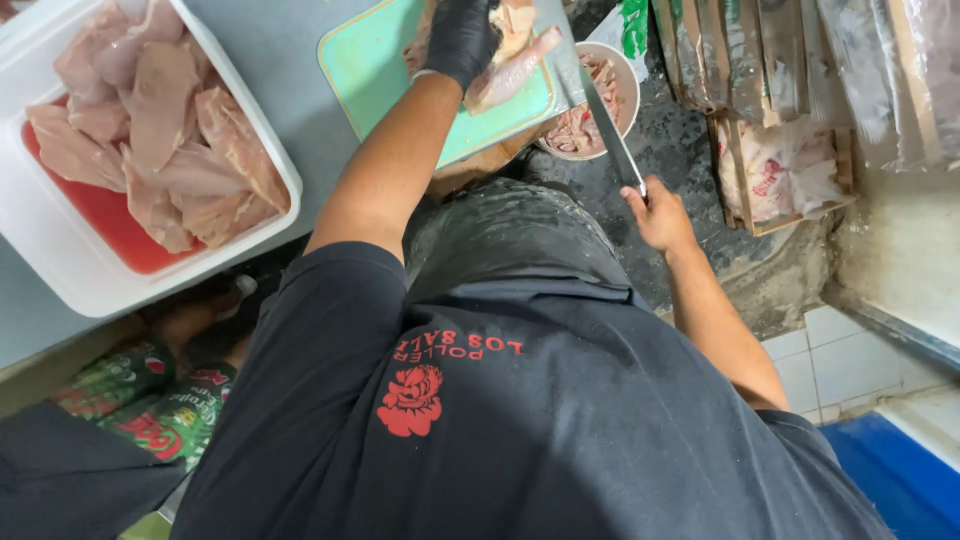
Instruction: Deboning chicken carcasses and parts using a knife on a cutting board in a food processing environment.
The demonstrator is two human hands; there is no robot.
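My left hand [462,38], in a black glove, presses on a piece of raw chicken [510,60] that lies on a green cutting board [370,62]. My bare right hand [655,212] grips the handle of a long knife [600,120]; its blade reaches up to the chicken at the board's right edge. Part of the meat is hidden under the glove.
A white tub [60,262] at the left holds several raw chicken pieces in red liquid. A small bowl [628,75] of meat scraps sits right of the board. Wooden crates [790,170] with bags stand at the right. Green bottles [150,400] lie on the floor at lower left.
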